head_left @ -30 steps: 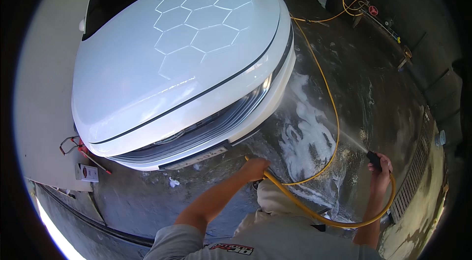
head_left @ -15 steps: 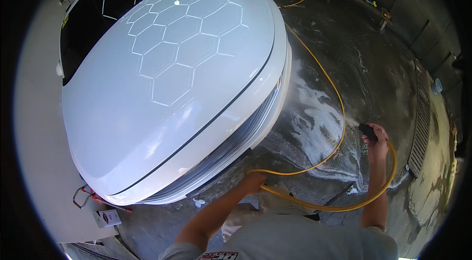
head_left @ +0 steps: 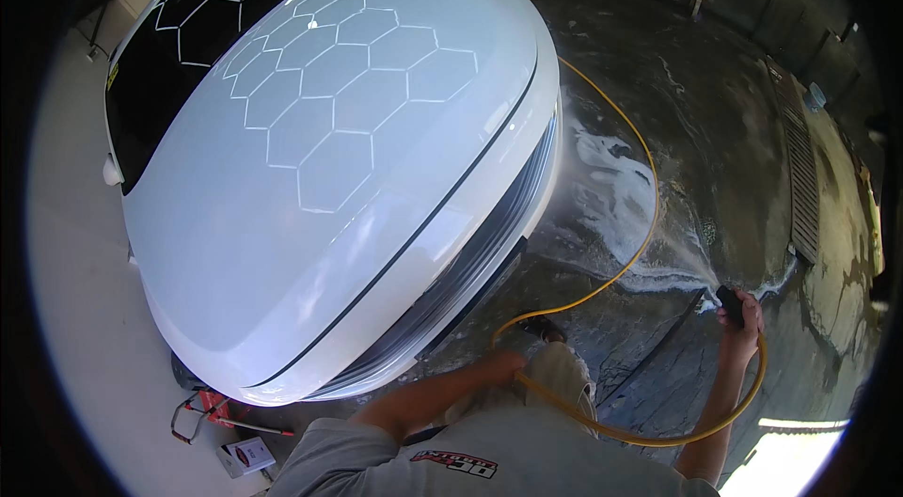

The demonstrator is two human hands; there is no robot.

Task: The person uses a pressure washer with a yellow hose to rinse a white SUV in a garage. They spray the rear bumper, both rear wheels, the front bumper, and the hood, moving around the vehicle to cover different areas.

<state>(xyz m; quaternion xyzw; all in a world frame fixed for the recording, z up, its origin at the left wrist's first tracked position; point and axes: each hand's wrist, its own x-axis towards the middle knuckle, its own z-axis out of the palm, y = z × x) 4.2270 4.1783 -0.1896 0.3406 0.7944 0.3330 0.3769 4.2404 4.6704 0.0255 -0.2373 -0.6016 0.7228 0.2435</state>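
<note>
Beside the white car's front bumper (head_left: 470, 281), the black spray nozzle (head_left: 730, 304) sits in the right hand (head_left: 743, 328), fingers wrapped closed around its grip, jet fanning toward the lower front corner of the car (head_left: 320, 168). The left hand (head_left: 503, 367) grips the yellow hose (head_left: 649, 215) at hip level, fingers closed around it; the hose loops behind the person and trails off across the wet concrete floor (head_left: 715, 121) toward the far wall. Suds (head_left: 602, 187) lie on the floor just beside the bumper. A floor drain grate (head_left: 801, 177) runs along the right. Judgement: good practice would be a steady sweeping angle along the bumper, with slack hose kept clear of the feet to avoid tripping on the slick surface.
</note>
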